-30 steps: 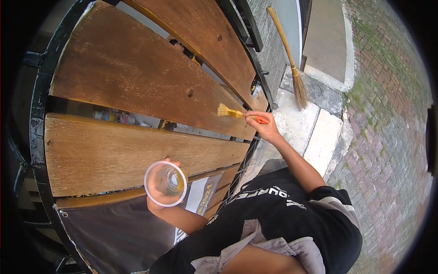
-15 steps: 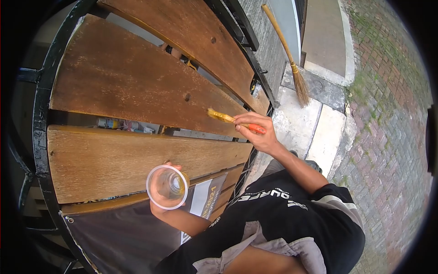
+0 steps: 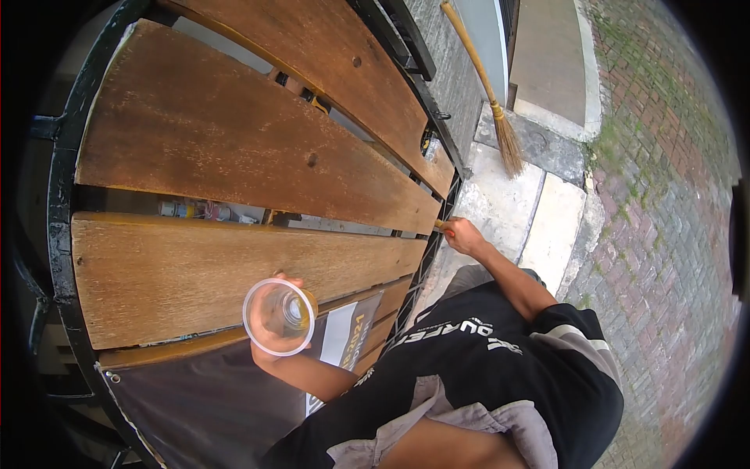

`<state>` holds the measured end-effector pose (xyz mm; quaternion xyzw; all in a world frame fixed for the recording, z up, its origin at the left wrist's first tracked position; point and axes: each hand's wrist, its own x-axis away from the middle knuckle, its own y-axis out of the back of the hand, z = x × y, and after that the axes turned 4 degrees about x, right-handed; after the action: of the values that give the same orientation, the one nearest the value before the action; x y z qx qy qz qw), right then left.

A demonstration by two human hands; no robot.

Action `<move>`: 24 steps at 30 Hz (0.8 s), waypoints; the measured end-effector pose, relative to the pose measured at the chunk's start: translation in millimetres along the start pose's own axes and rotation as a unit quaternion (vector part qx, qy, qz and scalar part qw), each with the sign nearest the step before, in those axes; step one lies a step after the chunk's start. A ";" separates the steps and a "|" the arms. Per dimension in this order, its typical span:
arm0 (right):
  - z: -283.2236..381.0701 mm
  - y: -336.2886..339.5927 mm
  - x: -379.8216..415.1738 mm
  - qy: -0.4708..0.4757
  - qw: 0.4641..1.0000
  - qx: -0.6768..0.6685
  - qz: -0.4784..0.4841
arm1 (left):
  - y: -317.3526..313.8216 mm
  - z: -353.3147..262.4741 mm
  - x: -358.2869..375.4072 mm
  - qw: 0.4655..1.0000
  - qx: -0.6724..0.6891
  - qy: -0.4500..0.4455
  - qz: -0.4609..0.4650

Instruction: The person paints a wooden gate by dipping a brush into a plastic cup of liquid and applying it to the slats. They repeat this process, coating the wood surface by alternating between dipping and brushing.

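A clear plastic cup with some yellowish-brown liquid in it is tilted toward me over the lower plank. My left hand is wrapped around it from behind. My right hand grips a paintbrush with an orange-red handle at the right end of the middle plank. Its bristles are at the board's end edge, mostly out of sight. The middle plank is darker brown and looks wet in parts; the lower plank is paler.
A black metal frame bounds the planks. Below hangs a dark banner. A broom leans by the wall over pale paving slabs, with brick paving to the right. Small containers show through a gap between planks.
My right hand has moved right and slightly down with the paintbrush, from the middle plank's face to its right end. My left hand with the cup has barely shifted.
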<state>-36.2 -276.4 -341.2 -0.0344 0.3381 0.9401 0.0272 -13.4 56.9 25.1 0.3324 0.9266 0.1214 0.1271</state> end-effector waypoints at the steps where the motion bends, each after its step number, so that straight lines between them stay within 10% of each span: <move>1: -4.6 -0.8 -3.3 0.001 1.000 0.003 -0.002 | -1.1 0.4 -0.1 1.000 -0.005 0.001 -0.007; 13: 168.9 103.0 -22.5 0.271 0.891 -0.185 -0.315 | -2.5 -2.5 0.0 1.000 -0.012 0.000 -0.021; 24: 24.2 -7.8 -4.4 0.035 0.997 -0.075 -0.005 | -1.3 -3.9 -4.1 1.000 -0.014 -0.001 -0.008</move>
<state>-32.4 -255.1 -327.2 -0.0711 0.2671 0.9609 0.0175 -12.4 52.7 28.9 0.3230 0.9275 0.1329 0.1333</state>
